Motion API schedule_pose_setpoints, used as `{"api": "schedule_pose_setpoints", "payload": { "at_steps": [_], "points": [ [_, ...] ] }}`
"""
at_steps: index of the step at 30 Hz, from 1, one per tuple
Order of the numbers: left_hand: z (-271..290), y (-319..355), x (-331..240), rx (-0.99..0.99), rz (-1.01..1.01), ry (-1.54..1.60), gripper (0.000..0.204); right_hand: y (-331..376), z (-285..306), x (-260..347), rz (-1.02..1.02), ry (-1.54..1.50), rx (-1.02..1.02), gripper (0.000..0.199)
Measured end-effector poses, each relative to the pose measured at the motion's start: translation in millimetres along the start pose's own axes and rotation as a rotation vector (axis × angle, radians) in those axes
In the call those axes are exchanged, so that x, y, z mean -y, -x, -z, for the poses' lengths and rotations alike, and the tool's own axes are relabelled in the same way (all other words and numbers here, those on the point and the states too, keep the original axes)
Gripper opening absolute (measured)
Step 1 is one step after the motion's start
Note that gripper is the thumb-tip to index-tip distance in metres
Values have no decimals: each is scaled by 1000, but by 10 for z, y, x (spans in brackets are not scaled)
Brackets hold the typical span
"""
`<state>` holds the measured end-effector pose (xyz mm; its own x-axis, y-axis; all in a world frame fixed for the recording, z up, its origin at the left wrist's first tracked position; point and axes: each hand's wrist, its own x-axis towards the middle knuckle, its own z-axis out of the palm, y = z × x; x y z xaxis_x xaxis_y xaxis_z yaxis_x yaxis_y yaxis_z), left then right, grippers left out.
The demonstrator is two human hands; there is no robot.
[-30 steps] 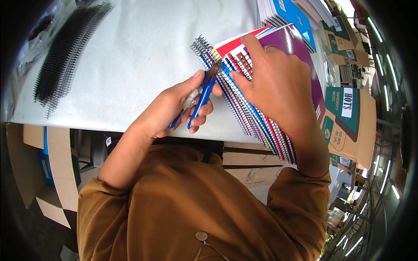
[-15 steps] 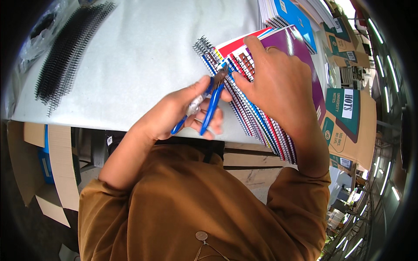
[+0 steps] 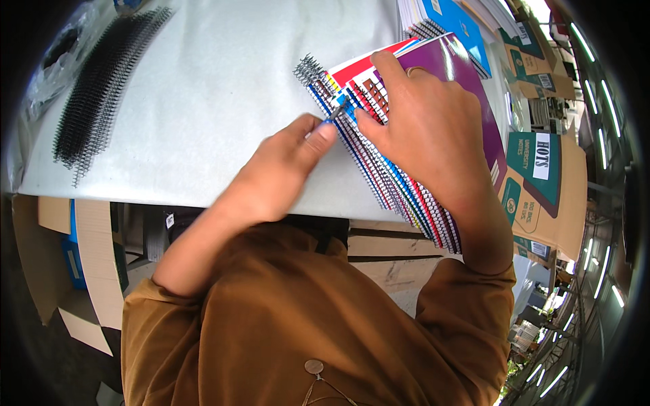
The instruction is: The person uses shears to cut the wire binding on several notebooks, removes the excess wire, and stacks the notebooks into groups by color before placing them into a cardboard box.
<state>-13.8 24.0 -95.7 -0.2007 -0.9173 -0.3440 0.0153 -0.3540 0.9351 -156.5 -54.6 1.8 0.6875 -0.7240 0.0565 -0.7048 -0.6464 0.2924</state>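
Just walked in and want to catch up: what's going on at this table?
A person in a brown shirt is working on a fanned stack of spiral notebooks at the edge of a white table. The right hand presses flat on the purple top cover, while the left hand holds a blue-handled tool to the wire spirals near the upper end. Loose black wire coils lie far left.

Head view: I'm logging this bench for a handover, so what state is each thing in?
Stack of spiral notebooks: closed, fanned, overhanging the table edge.
Blue-handled tool: tip at the wire spirals.
Left hand: gripping the tool.
Right hand: flat on the purple cover.
Loose black spirals: lying in a pile.
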Motion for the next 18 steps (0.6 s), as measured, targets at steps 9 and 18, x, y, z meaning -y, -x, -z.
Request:
{"api": "schedule_pose_setpoints", "payload": {
  "at_steps": [9,18],
  "points": [
    [160,96,135,286,119,595,43,26,-72,174,-101,236,16,82],
    [399,312,430,-182,21,15,46,-228,24,38,-65,184,146,71]
  ]
}}
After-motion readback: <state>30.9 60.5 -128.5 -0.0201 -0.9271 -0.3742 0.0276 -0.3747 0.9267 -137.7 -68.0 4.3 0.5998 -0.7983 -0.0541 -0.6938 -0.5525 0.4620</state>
